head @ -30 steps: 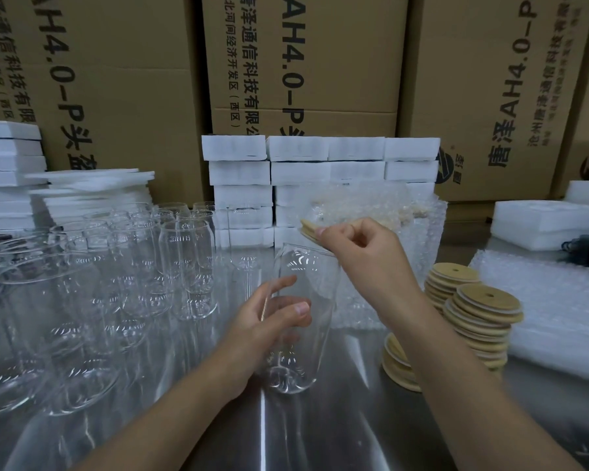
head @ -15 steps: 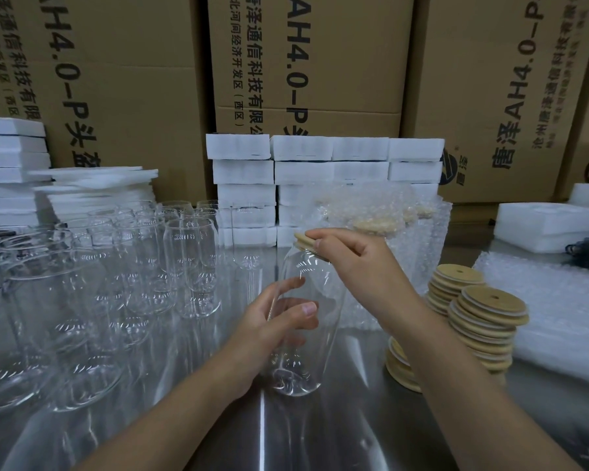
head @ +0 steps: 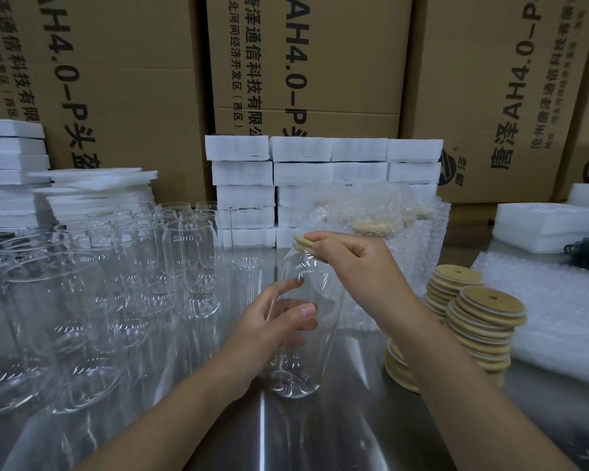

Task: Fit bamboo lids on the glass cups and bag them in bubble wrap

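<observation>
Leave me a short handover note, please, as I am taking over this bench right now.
Left hand grips the cup. Right hand pinches a lid at its mouth, tilted, not yet seated.
Bare cups stand left, lid stacks right, bubble wrap far right.
Done: bagged cups stand behind.
Left: seat this lid, bag the cup, then the rest.

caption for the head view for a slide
Right hand holds a bamboo lid on a glass cup gripped by the left hand, lid stacks alongside.
</observation>
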